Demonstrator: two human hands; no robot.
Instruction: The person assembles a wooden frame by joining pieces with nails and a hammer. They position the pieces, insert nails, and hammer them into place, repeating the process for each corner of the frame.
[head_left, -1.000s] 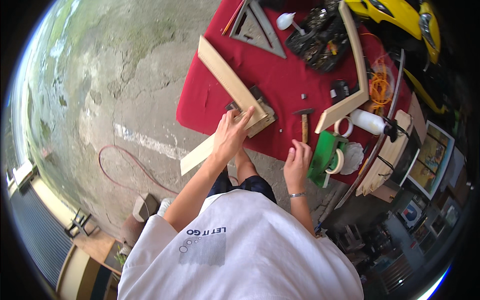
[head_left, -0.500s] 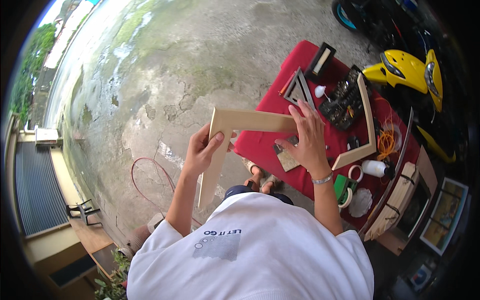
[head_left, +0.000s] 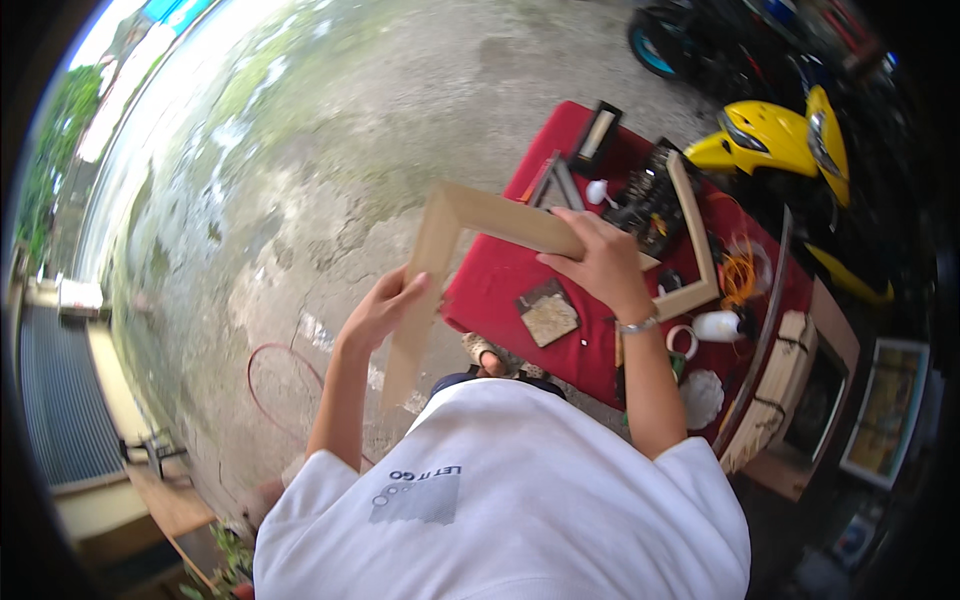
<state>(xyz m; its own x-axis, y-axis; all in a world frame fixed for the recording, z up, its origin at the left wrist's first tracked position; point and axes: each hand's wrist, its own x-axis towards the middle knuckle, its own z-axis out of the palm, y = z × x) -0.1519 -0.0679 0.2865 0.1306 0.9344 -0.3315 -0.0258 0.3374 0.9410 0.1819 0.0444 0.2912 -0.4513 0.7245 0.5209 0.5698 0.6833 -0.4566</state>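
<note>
I hold an L-shaped corner of pale wooden frame moulding (head_left: 470,215) up in front of me. My left hand (head_left: 385,310) grips the long leg that hangs down toward my chest. My right hand (head_left: 600,262) grips the upper leg, over the red cloth (head_left: 490,285) spread on the ground. The mitred corner points up and to the left. A small square block (head_left: 547,312) lies on the cloth just below my right hand.
A second L-shaped wooden piece (head_left: 700,240), a black tool case (head_left: 648,200), a white bottle (head_left: 718,325), tape rolls and orange cord lie on the cloth. A yellow scooter (head_left: 790,140) stands at right, framed pictures (head_left: 885,410) beyond. A red hose (head_left: 275,385) curls on the concrete.
I lifted the wooden corner off the red cloth. My right hand left the tools and took the upper leg. My view swung left, toward the concrete.
</note>
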